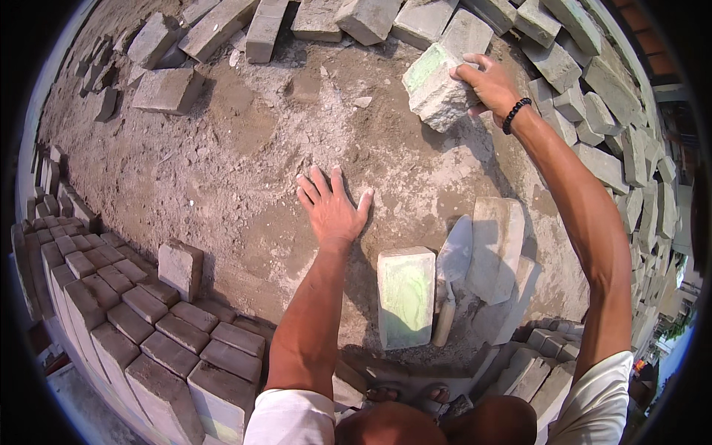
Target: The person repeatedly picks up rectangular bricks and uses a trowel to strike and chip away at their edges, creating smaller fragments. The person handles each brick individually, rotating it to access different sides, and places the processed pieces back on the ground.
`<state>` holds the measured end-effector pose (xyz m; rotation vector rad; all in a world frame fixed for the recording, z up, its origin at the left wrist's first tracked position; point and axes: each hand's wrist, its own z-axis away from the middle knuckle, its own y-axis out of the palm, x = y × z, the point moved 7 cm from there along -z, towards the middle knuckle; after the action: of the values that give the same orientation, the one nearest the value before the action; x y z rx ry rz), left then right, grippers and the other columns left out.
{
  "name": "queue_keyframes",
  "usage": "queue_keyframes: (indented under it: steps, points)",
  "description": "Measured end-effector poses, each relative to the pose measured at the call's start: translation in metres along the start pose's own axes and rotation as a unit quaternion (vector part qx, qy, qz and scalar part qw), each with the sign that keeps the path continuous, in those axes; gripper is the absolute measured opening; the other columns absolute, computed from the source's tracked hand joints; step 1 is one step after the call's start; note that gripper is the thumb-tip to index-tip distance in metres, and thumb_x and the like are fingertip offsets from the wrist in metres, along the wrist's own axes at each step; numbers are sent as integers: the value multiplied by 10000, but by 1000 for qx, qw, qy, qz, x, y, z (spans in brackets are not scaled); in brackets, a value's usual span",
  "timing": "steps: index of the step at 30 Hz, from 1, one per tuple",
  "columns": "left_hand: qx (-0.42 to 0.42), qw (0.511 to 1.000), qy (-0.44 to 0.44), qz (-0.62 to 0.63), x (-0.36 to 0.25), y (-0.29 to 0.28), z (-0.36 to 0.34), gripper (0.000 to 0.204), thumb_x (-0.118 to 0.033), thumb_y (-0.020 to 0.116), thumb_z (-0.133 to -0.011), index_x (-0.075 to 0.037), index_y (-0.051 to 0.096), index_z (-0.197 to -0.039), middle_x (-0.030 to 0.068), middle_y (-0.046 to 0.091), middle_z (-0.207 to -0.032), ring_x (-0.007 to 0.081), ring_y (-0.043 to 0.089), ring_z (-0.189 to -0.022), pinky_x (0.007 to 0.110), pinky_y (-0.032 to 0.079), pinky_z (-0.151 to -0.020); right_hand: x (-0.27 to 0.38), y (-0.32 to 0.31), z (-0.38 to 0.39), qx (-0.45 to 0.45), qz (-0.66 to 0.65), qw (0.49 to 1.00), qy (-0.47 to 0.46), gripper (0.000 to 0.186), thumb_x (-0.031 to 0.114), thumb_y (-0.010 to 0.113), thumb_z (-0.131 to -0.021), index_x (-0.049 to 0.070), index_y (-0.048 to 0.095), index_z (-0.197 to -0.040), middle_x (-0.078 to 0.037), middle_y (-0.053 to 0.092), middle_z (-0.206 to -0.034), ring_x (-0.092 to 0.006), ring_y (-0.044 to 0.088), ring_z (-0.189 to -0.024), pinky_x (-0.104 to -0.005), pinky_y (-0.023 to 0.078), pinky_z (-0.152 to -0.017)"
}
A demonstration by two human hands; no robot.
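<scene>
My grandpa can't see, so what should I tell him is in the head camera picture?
A person's right hand grips a rough, green-tinged block, while the left hand is spread on sandy ground. Between the forearms lies a trowel beside a pale green block; stacked blocks stand lower left, with jumbled blocks along the top and right.

A block [406, 298] lay on the ground [245, 148] at near centre, a trowel [453, 252] just to its right, then a slab [495, 248] — apparently overlapping a second slab [510, 311] on the near side. Stacked bricks [172, 353] stood at near left; a pile of blocks [634, 156] ran down the right. Along the far edge stretched a row of blocks [367, 21] — the right hand's [489, 83] chunk [439, 93] on its near side.
</scene>
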<state>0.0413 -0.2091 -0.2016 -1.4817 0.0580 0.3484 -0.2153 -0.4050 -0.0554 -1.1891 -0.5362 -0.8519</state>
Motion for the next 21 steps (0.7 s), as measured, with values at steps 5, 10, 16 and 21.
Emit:
queue_keyframes:
  steps: [5,10,16,21]
  points:
    - [-9,1000,8,-8,1,4,1,829,-645,529,-863,-83,377,-1453,264,249,-1518,510,133,-1425,572,85,-1169,-10,25,111,128,17,991,44,658,270,719,-790,44,495,-1366,-41,653,-814,-109,599,-668,-282,516,-465]
    - [10,998,49,-23,7,0,-4,862,-688,519,-851,-87,383,-1454,270,285,-1496,510,189,-1396,586,141,-1142,-15,32,198,209,-32,977,40,677,219,722,-796,47,451,-1391,-41,643,-797,-92,579,-652,-268,497,-500]
    - [317,915,203,-145,-18,-60,-17,972,-585,722,-768,-148,280,-1516,245,292,-1500,445,324,-1363,592,254,-1108,-30,17,249,221,-112,968,-30,672,200,731,-766,-15,464,-1344,-108,679,-843,-135,625,-675,-289,502,-512]
    - [176,821,542,-41,-79,-146,63,1356,-475,892,-590,-39,38,-1549,257,141,-1577,444,228,-1438,500,234,-1181,-31,2,266,269,-136,951,-61,641,210,720,-780,-23,460,-1317,-126,696,-893,-137,650,-694,-280,513,-526]
